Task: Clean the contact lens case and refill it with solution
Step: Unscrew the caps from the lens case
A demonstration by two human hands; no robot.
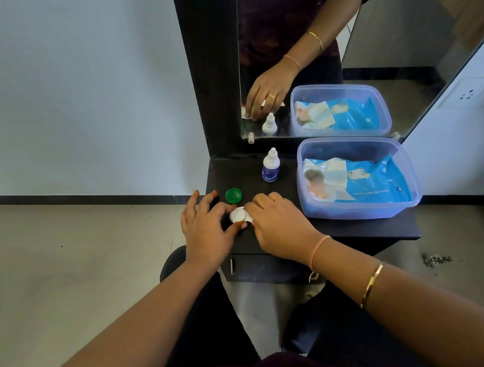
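A white contact lens case [240,215] lies on the dark shelf [367,229]. My left hand [206,228] pinches its left side between thumb and forefinger. My right hand [278,223] covers the case's right side, fingers curled over it. A green cap [233,195] lies open side up just behind the case. The small white solution bottle [271,166] with a blue label stands upright further back, near the mirror.
A clear plastic tub [306,205] holding a blue pack of wet wipes [360,184] fills the shelf's right side. A mirror [398,18] in a dark frame stands behind. The shelf's front edge has a drawer handle [231,266] below.
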